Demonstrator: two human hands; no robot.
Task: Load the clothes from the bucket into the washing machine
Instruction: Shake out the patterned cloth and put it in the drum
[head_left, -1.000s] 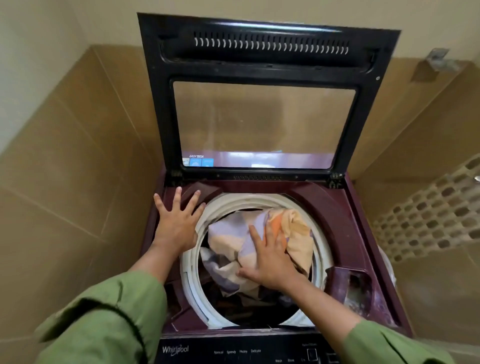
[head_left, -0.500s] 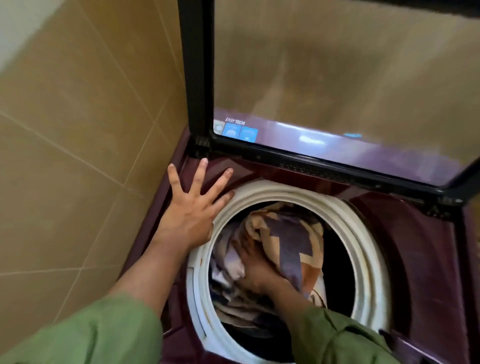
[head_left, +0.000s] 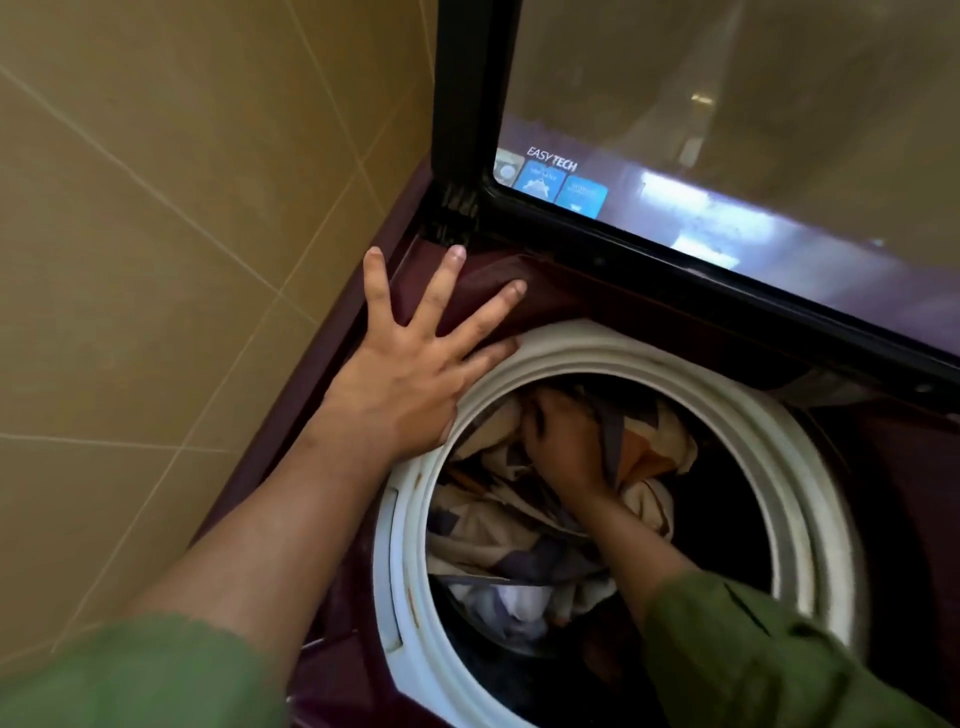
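- While its fingers (head_left: 451, 288) lie spread wide and straight, the left hand (head_left: 410, 374) presses flat on the maroon top of the washing machine (head_left: 524, 299), holding nothing; the little finger side touches the white drum rim (head_left: 613, 358).
- Down inside the drum, the right hand (head_left: 563, 441) is sunk into the clothes (head_left: 498, 514), its fingers buried in the folds, so whether they grip the cloth or merely push it cannot be told.
- These clothes, a cream, orange and grey patterned bundle, sit within the drum, below the rim.
- Green sleeves (head_left: 753, 654) cover both forearms' upper parts.
- Behind stands the raised glass lid (head_left: 727, 130), and beige wall tiles (head_left: 156, 234) lie at left.
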